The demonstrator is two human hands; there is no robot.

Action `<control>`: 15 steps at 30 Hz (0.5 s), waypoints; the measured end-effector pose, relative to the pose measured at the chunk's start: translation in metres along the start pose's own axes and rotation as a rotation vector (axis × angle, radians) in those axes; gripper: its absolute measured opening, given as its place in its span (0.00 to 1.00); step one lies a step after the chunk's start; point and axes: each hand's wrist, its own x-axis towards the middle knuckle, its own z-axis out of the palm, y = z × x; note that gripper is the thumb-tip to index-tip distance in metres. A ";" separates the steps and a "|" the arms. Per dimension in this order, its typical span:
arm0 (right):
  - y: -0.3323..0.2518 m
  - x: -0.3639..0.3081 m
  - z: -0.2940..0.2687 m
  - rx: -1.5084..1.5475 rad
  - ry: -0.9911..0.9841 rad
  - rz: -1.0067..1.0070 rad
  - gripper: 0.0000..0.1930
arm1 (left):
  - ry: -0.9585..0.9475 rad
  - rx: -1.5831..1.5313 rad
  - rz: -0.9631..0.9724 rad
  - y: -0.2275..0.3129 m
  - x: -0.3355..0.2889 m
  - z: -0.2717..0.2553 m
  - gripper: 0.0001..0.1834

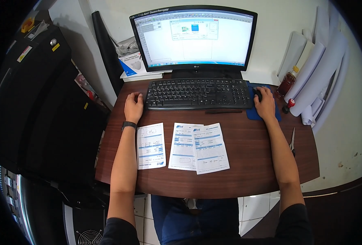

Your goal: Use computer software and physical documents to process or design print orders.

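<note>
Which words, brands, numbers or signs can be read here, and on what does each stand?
Wording is located, not copied:
Monitor: pale lettering on black frame, partly legible; on-screen text too small.
Three paper forms: blue logos legible; finer lines too small.
White-and-blue box: print too small.
Keyboard: key labels mostly too small.
Black machine: white and yellow labels, too small.

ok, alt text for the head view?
Right hand rests on a black mouse on a blue pad; left hand rests on a brown desk by the left end of a black keyboard. A lit monitor stands behind the keyboard; three printed forms lie in front, two overlapping.
</note>
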 end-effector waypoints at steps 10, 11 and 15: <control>-0.001 0.000 0.000 -0.031 0.008 -0.005 0.20 | -0.001 0.008 -0.005 0.003 -0.002 -0.001 0.16; -0.002 0.000 -0.001 -0.040 0.014 -0.008 0.20 | 0.000 0.007 -0.005 0.004 -0.002 -0.001 0.16; -0.003 0.000 -0.001 -0.001 0.003 -0.003 0.20 | 0.021 0.020 0.026 0.002 -0.001 -0.001 0.16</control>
